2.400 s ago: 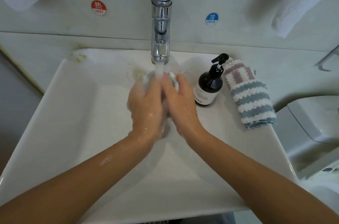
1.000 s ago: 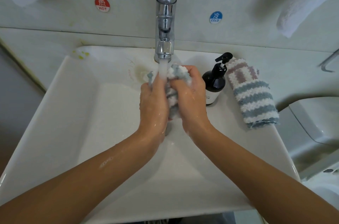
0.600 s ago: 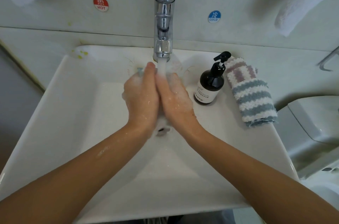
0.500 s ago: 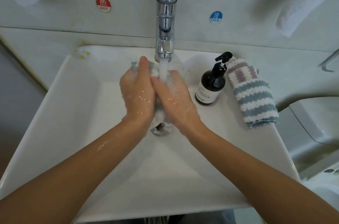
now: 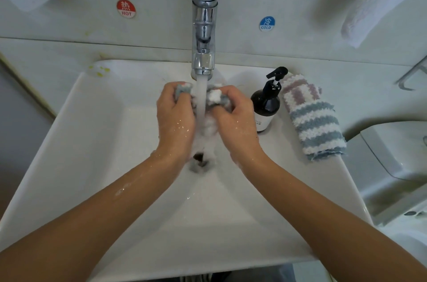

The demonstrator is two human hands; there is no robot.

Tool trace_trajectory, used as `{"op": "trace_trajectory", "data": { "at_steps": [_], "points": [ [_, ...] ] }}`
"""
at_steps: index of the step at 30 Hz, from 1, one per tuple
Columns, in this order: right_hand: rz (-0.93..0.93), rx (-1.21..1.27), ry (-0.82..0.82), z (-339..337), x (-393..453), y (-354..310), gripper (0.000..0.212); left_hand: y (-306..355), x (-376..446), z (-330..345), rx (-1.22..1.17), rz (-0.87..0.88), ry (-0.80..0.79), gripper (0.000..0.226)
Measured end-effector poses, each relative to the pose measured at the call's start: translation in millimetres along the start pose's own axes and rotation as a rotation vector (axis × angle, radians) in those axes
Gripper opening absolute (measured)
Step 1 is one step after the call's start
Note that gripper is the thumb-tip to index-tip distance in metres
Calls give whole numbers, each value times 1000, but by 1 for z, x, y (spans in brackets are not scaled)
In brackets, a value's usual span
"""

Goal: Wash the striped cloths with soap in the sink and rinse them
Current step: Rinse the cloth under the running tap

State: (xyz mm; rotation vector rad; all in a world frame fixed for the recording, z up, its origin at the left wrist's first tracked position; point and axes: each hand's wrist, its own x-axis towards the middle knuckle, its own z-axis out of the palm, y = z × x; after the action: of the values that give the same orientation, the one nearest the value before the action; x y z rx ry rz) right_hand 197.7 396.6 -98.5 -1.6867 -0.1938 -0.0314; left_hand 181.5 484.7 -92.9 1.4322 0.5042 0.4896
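Left hand (image 5: 174, 117) gripping the left end of a wet striped cloth (image 5: 216, 99), fingers curled round a grey fold of it; right hand (image 5: 235, 120) gripping the right end the same way. Cloth bunched between the two, held above the drain (image 5: 199, 159) at the middle of the sink (image 5: 92, 143), directly under the running stream from the tap (image 5: 203, 16). Further left, only yellowish specks at the far left corner of the sink and a red HOT sticker (image 5: 126, 8) on the wall behind. Suds and droplets clinging to both wrists and forearms, foam showing low in the bunch, so soaping judged done on this cloth and rinsing in hand, not yet finished. To the right of the hands, a dark pump bottle of soap (image 5: 266, 106) standing on the right rim near the far edge, close beside the right hand but apart from it. Just right of the bottle, a second striped cloth (image 5: 312, 120) lying rolled along the right rim, fluffy and seemingly dry, untouched by either hand. Judged roughly halfway at best: first cloth to be rinsed clear of foam and wrung, second cloth left to wet, soap, scrub and rinse. Blue COLD sticker (image 5: 266, 23) on the wall above the bottle; a white towel (image 5: 374, 2) hanging at upper right.
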Motion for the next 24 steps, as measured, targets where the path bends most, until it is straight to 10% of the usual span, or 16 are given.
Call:
{"op": "trace_trajectory", "data": {
  "at_steps": [7,24],
  "points": [
    [111,98,-2,0,1,0,18,2,-21,4,-8,-55,-198,31],
    [185,233,65,6,-7,-7,33,-13,-23,8,137,-137,-53,21]
  ]
}}
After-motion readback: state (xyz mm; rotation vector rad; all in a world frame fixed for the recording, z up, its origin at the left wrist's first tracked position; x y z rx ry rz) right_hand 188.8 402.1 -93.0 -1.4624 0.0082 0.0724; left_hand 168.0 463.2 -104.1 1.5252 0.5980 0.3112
